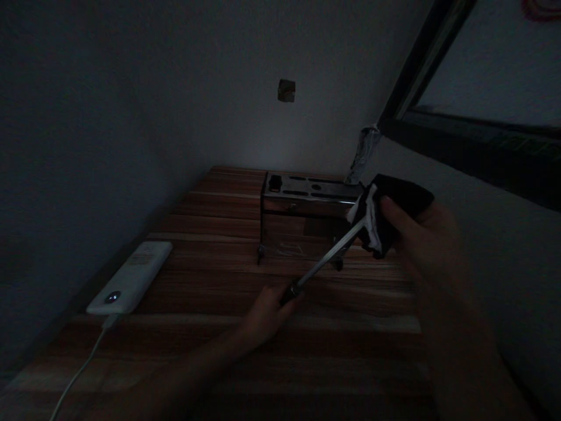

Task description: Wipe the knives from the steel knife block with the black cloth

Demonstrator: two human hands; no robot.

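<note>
My left hand point(270, 311) is closed round the dark handle of a slim metal rod point(326, 257), which slants up to the right. Its exact kind is hard to make out in the dim light. My right hand point(421, 225) grips a folded black cloth point(401, 196) with a white layer showing at its edge. The rod's far end meets that white layer, and the tip is hidden there. Just behind stands a shiny metal stand point(307, 202) with slots in its top, partly covered by the cloth.
A white power bank point(131, 278) with a cable point(83, 365) plugged in lies at the left on the wood-grain table point(210, 275). A crumpled wrapped strip point(364, 153) leans by the wall behind the stand. A dark window frame point(460, 143) borders the right.
</note>
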